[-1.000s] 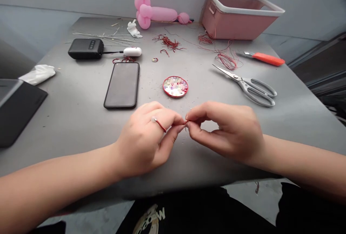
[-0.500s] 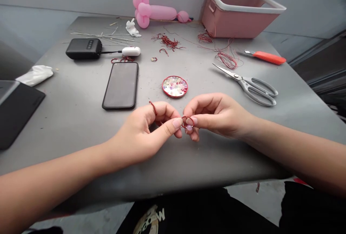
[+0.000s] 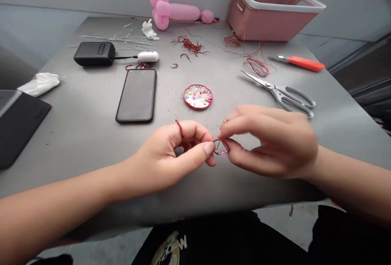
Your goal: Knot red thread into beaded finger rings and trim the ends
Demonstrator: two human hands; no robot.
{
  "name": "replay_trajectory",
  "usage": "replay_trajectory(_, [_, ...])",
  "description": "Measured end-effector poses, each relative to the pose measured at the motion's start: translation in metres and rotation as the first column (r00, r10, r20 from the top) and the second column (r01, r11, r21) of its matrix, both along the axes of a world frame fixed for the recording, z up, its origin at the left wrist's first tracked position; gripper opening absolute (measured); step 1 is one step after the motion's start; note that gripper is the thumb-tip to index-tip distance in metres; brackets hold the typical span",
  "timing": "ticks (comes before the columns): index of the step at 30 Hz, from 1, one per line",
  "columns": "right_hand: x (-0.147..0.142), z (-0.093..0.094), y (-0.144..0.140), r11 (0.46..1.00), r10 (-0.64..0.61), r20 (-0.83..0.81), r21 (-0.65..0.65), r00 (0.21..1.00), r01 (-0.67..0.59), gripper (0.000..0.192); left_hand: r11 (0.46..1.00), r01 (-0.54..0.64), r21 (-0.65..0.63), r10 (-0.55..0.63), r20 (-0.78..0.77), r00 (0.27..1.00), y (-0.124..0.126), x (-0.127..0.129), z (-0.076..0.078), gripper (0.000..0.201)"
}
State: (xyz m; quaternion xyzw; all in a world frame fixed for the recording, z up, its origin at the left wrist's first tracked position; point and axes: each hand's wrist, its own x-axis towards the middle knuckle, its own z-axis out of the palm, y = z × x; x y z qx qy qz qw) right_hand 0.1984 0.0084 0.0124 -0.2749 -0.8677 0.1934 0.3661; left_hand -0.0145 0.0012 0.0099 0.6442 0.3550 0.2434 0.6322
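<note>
My left hand point(image 3: 183, 151) pinches the left side of a small ring of dark red cord point(image 3: 227, 144) between thumb and forefinger. A pale lilac bead point(image 3: 222, 153) sits at the bottom of this ring, and a thin dark line crosses its inside. My right hand point(image 3: 271, 140), slightly blurred, closes its thumb and forefinger at the ring's upper right edge; the exact contact is hard to see. Another red cord loop point(image 3: 179, 128) circles a finger of my left hand. Beyond the hands lies a round red-rimmed dish of pastel beads point(image 3: 198, 96).
Grey scissors point(image 3: 284, 93) and an orange-handled cutter point(image 3: 306, 63) lie right. A phone point(image 3: 136, 96) and black power bank point(image 3: 94, 54) lie left. Red cord scraps point(image 3: 192, 46), tangled cord point(image 3: 257, 66), a pink balloon figure point(image 3: 183, 12) and a pink bin point(image 3: 262, 22) are further back.
My right hand has turned over, knuckles now upward, and its fingers have shifted to the ring's upper right. The ring and my left hand have moved slightly right and down.
</note>
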Motion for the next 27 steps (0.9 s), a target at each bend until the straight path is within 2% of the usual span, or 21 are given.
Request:
replay_trajectory(1, [-0.003, -0.001, -0.001, 0.984, 0.01, -0.061, -0.178, 0.998, -0.021, 0.011, 1.0, -0.016, 0.024, 0.016, -0.007, 1.0, 0.0, 0.0, 0.0, 0.01])
replay_trajectory(3, [-0.008, -0.003, -0.003, 0.861, 0.028, -0.164, -0.497, 0.986, -0.107, 0.007, 0.998, -0.022, 0.055, 0.023, -0.013, 1.0, 0.0, -0.001, -0.001, 0.011])
replay_trajectory(4, [-0.009, -0.004, -0.004, 0.797, 0.021, -0.195, -0.589, 0.981, -0.135, 0.006, 0.997, -0.01, 0.071, 0.012, -0.021, 1.0, 0.001, -0.001, -0.001, 0.012])
replay_trajectory(5, [-0.011, -0.005, -0.005, 0.762, 0.008, -0.202, -0.633, 0.979, -0.137, 0.006, 0.995, -0.007, 0.099, 0.011, -0.035, 0.999, 0.001, -0.002, -0.002, 0.012])
replay_trajectory(6, [-0.011, -0.007, -0.005, 0.765, -0.007, -0.189, -0.633, 0.982, -0.117, 0.006, 0.99, 0.001, 0.139, 0.007, -0.055, 0.998, 0.002, -0.002, -0.002, 0.013])
replay_trajectory(8, [-0.01, -0.009, -0.006, 0.86, -0.014, -0.119, -0.508, 0.993, -0.049, 0.006, 0.975, 0.002, 0.222, 0.023, -0.109, 0.994, 0.002, -0.002, -0.003, 0.015])
replay_trajectory(10, [-0.008, -0.01, -0.006, 0.972, -0.011, -0.023, -0.235, 1.0, 0.005, 0.012, 0.96, 0.006, 0.28, 0.04, -0.158, 0.987, 0.001, -0.001, -0.004, 0.018])
replay_trajectory(11, [-0.007, -0.011, -0.006, 0.997, -0.02, 0.023, -0.08, 1.0, 0.022, 0.015, 0.956, 0.008, 0.292, 0.044, -0.171, 0.984, 0.001, -0.001, -0.004, 0.019])
replay_trajectory(13, [-0.005, -0.011, -0.006, 0.986, -0.066, 0.088, 0.16, 0.994, 0.052, 0.019, 0.956, 0.01, 0.295, 0.046, -0.182, 0.982, 0.001, 0.0, -0.004, 0.021])
replay_trajectory(14, [-0.004, -0.01, -0.006, 0.973, -0.09, 0.106, 0.222, 0.99, 0.065, 0.02, 0.957, 0.009, 0.291, 0.047, -0.185, 0.982, 0.001, 0.0, -0.004, 0.022])
replay_trajectory(16, [-0.004, -0.008, -0.006, 0.957, -0.139, 0.119, 0.271, 0.983, 0.103, 0.019, 0.954, 0.003, 0.299, 0.059, -0.201, 0.978, 0.001, 0.0, -0.002, 0.022])
replay_trajectory(18, [-0.005, -0.005, -0.006, 0.937, -0.227, 0.09, 0.291, 0.97, 0.193, 0.015, 0.934, -0.006, 0.358, 0.089, -0.214, 0.973, 0.001, 0.0, -0.001, 0.021])
replay_trajectory(20, [-0.006, -0.002, -0.005, 0.935, -0.29, 0.059, 0.231, 0.955, 0.269, 0.013, 0.872, -0.015, 0.488, 0.14, -0.22, 0.965, 0.001, 0.0, -0.002, 0.018])
replay_trajectory(22, [-0.006, 0.001, -0.003, 0.974, -0.225, 0.042, -0.018, 0.973, 0.226, 0.012, 0.749, 0.0, 0.663, 0.197, -0.222, 0.955, 0.001, -0.001, -0.004, 0.015])
replay_trajectory(23, [-0.006, 0.001, -0.002, 0.969, -0.162, 0.02, -0.187, 0.987, 0.163, 0.011, 0.669, 0.019, 0.743, 0.223, -0.225, 0.948, 0.001, -0.001, -0.006, 0.014])
replay_trajectory(25, [-0.006, 0.0, 0.002, 0.875, -0.084, -0.06, -0.482, 0.995, 0.045, 0.011, 0.505, 0.062, 0.861, 0.266, -0.224, 0.937, 0.002, -0.002, -0.011, 0.012])
replay_trajectory(27, [-0.006, -0.002, 0.004, 0.754, -0.099, -0.113, -0.657, 0.989, 0.001, 0.01, 0.397, 0.094, 0.913, 0.285, -0.22, 0.933, 0.004, -0.002, -0.014, 0.011])
